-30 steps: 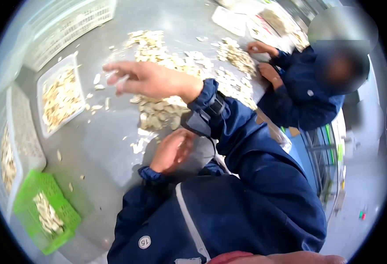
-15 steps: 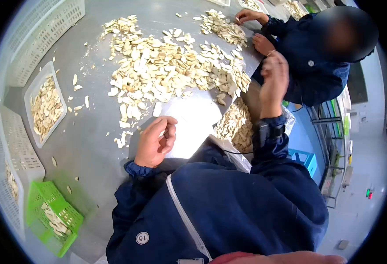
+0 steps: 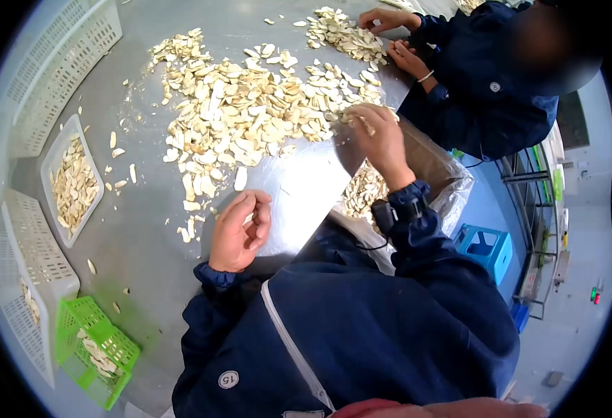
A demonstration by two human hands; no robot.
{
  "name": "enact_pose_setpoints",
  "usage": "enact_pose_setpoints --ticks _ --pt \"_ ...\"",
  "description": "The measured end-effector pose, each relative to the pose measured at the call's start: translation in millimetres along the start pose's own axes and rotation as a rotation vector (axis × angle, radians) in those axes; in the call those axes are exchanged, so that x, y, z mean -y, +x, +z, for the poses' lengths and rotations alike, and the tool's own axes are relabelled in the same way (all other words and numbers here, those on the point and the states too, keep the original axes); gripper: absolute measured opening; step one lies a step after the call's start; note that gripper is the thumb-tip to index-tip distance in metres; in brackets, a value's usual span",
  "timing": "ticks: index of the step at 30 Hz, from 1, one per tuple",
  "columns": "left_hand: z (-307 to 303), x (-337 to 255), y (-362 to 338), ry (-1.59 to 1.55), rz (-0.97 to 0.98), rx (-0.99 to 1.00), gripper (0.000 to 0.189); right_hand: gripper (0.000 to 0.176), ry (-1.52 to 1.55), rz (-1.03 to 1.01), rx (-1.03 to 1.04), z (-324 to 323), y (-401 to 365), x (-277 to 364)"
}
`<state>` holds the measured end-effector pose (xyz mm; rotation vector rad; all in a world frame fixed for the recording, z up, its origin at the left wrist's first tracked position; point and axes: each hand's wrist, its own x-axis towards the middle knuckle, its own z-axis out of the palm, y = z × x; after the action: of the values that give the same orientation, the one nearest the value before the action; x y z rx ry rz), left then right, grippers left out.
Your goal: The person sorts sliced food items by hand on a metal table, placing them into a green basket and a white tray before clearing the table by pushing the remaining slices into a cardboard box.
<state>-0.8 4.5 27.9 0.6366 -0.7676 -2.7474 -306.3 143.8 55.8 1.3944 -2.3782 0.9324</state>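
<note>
A broad pile of pale, dried-looking slices [image 3: 243,104] is spread over the metal table. My right hand [image 3: 382,143] is at the pile's right edge, its fingers curled round a few slices. Below it, a plastic-lined box [image 3: 437,167] holds more slices [image 3: 365,191]. My left hand [image 3: 238,233] hovers by the near edge of the pile, palm turned inward and fingers bent toward the thumb. What lies between those fingers, if anything, is hidden. A single slice [image 3: 241,178] lies just beyond its fingertips.
To the left are a white tray of slices [image 3: 95,202], white slotted baskets [image 3: 65,70] and a green basket [image 3: 86,310]. A co-worker [image 3: 487,83] at upper right has both hands at a smaller pile [image 3: 344,35]. A blue stool [image 3: 490,247] stands on the floor.
My right hand has come down and left from above the box to the pile's edge, and its fingers have closed round slices. My left hand stays nearly in place.
</note>
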Motion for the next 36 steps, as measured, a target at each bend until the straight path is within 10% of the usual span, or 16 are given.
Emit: enact_pose_setpoints --ticks 7,18,26,30,36 --pt "3 -3 -3 0.030 0.009 -0.014 0.027 0.038 -0.028 -0.300 0.133 55 22 50" --pt "-1 -2 0 -0.006 -0.004 0.033 0.027 0.035 0.092 0.006 0.236 2 9 36" --pt "2 -4 -1 0.007 -0.005 0.017 0.026 0.049 0.834 0.126 -0.554 -57 75 17" --pt "1 -4 -1 0.009 0.000 0.014 0.026 0.040 0.260 0.187 0.246 -15 38 33" --pt "2 -4 -2 0.012 -0.007 -0.012 0.025 0.038 0.066 -0.197 0.336 27 12 41"
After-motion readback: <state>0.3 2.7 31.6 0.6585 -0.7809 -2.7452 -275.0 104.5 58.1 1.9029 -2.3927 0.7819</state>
